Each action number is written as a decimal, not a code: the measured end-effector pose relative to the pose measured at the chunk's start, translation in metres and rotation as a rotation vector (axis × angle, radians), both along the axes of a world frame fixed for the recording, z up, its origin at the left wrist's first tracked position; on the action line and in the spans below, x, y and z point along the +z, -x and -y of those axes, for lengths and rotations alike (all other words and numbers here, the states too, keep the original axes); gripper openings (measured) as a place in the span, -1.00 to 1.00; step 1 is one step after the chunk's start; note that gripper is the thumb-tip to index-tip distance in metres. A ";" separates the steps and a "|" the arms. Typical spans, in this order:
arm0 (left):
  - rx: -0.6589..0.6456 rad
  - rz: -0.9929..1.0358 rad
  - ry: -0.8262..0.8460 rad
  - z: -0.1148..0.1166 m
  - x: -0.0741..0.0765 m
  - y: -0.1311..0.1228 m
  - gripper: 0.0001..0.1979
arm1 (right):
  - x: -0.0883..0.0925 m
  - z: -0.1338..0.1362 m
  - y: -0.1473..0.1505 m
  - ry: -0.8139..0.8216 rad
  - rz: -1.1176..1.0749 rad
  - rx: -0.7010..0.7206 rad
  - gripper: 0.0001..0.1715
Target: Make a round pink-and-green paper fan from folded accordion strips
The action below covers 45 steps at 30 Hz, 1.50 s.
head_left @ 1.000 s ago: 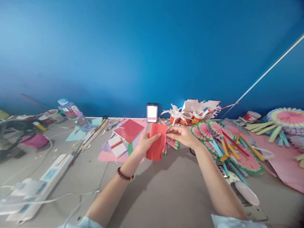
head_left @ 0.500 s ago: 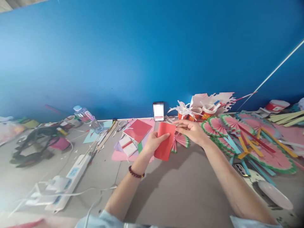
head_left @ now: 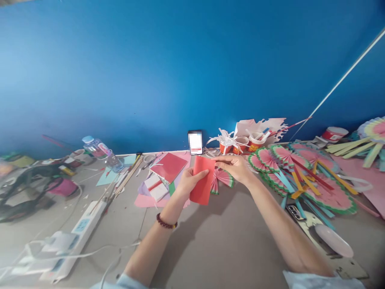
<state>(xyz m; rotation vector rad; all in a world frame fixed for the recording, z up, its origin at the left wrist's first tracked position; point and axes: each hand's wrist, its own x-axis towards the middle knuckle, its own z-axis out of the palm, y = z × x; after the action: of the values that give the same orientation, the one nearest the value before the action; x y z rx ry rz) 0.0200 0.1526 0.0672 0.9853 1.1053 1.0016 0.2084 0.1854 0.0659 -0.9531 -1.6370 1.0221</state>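
Note:
A red paper piece (head_left: 203, 186), folded into a tall rectangle, is held upright above the grey table. My left hand (head_left: 189, 180) grips its left side, thumb across the front and the other fingers behind it. At the upper right corner of the paper, my right hand (head_left: 233, 166) pinches the edge between thumb and fingertips. Behind the paper to the right lies a small pleated pink fan with a green edge (head_left: 224, 179). Left of my hands, a red paper packet (head_left: 170, 166) rests on pink and purple sheets.
A phone with a lit screen (head_left: 196, 143) leans against the blue wall. Cups with pens (head_left: 257, 140) stand to its right. Pleated fans with coloured strips (head_left: 333, 196) cover the right side. A bottle (head_left: 104, 152) and a power strip (head_left: 76, 239) are at left.
The view has turned slightly right, so the things on the table appear further left. My right hand has closed in on the paper's upper right corner. My left hand keeps its grip.

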 end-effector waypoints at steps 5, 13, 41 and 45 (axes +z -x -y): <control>-0.009 0.060 -0.009 0.000 -0.008 -0.003 -0.69 | -0.003 -0.002 0.000 0.011 0.007 -0.002 -0.69; -0.015 0.027 -0.081 -0.002 -0.007 -0.002 -0.68 | 0.000 0.002 0.001 0.132 0.059 0.099 -0.68; -0.063 0.185 0.019 0.010 0.015 -0.001 -0.68 | -0.022 0.001 0.020 0.280 -0.499 0.213 -0.80; -0.066 0.177 0.021 0.011 0.018 -0.001 -0.70 | -0.020 0.001 0.020 0.244 -0.502 0.225 -0.82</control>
<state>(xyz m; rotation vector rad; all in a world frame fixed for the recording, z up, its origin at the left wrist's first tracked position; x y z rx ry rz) 0.0208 0.1420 0.0851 0.8927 0.9294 1.0015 0.1889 0.1848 0.0464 -0.6024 -1.2320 1.5032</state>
